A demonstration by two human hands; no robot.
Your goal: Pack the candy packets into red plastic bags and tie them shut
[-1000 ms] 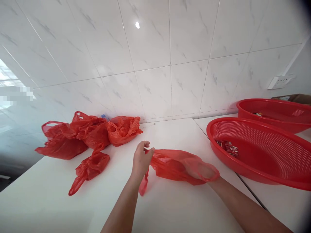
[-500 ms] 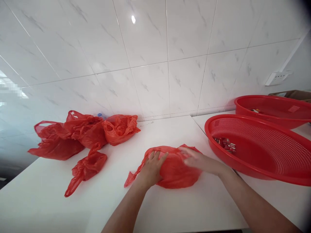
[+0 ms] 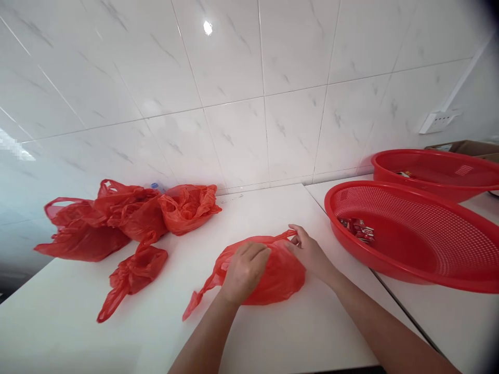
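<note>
A red plastic bag (image 3: 278, 275) lies bunched on the white table (image 3: 273, 337) in front of me. My left hand (image 3: 245, 272) rests on top of it with fingers curled, pressing the plastic down. My right hand (image 3: 310, 252) pinches one of the bag's handles at its right edge. The other handle trails out to the lower left on the table.
Several red plastic bags (image 3: 128, 215) are piled at the back left near the tiled wall, one knotted bag (image 3: 134, 270) in front of them. A red mesh basket (image 3: 413, 234) with small red packets stands at the right, a second red basket (image 3: 436, 171) behind it.
The bag was stretched out with my right hand inside it; my hand has come out and both hands now gather the bag into a compact bundle, closer to me.
</note>
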